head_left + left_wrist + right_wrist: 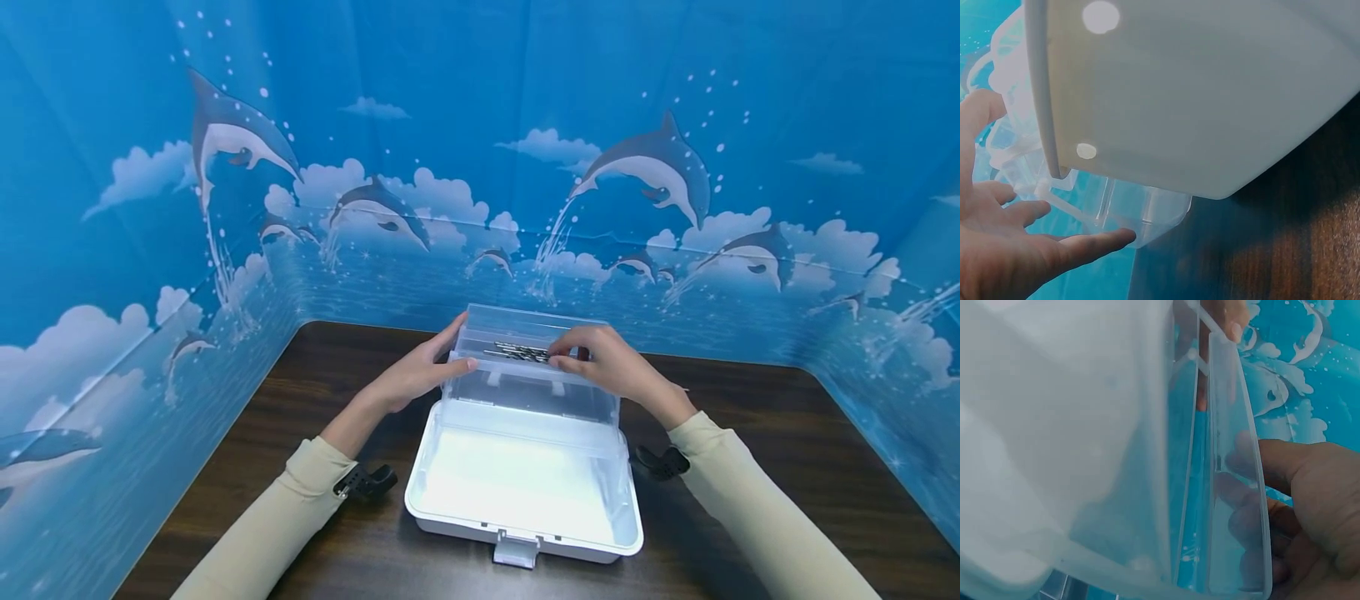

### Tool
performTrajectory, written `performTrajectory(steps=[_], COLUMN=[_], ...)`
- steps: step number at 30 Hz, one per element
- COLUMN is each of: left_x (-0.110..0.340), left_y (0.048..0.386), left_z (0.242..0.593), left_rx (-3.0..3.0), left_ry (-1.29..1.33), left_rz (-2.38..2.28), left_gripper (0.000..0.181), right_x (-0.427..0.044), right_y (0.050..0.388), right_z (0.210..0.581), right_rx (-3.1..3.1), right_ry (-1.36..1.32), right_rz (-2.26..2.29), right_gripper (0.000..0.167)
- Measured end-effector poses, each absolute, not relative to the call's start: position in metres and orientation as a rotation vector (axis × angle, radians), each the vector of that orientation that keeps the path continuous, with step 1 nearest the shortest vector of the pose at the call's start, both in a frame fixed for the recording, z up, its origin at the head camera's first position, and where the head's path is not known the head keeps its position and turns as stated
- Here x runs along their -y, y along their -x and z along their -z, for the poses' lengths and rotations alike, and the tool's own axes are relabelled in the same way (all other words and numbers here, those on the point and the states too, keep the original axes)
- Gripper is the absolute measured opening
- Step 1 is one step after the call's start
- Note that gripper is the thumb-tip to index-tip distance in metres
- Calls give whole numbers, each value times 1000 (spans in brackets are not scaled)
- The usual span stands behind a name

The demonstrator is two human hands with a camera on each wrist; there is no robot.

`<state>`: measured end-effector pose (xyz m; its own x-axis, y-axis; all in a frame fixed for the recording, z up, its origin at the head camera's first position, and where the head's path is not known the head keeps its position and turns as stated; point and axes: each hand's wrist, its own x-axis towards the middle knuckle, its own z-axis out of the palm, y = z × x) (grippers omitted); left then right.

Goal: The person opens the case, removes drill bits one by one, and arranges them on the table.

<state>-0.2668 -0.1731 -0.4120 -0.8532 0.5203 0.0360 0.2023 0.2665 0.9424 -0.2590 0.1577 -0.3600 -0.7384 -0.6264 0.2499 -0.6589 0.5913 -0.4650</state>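
Note:
A white box [414, 490] stands with its clear upper tray [525, 396] raised at its back. Several thin dark metal bits [517, 352] lie side by side in the tray. The right hand [611, 362] pinches their right ends between thumb and fingers; in the right wrist view the curled fingers of the right hand [1316, 519] show through the clear tray wall [1232, 381]. At the tray's left end, the left hand [412, 377] rests its thumb and a finger. The left wrist view shows the left hand [1010, 247] with spread, extended fingers beside the box's underside [1210, 94].
The box's front latch [516, 550] hangs down at its front edge. Dark wood tabletop [300, 392] surrounds the box. A blue curtain [465, 100] with printed dolphins stands behind and along both sides. Each wrist wears a black strap.

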Motion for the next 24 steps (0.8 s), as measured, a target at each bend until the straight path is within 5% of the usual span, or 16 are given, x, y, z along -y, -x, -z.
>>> performTrajectory(steps=[24], left_x=[174], left_y=[268], left_z=[415], left_rx=[-2261], left_ry=[-667], left_rz=[-1619], left_gripper=[88], right_x=[-149], right_y=[267], right_z=[358], right_rx=[2837], right_ry=[-1086], right_rz=[-852], right_gripper=[10])
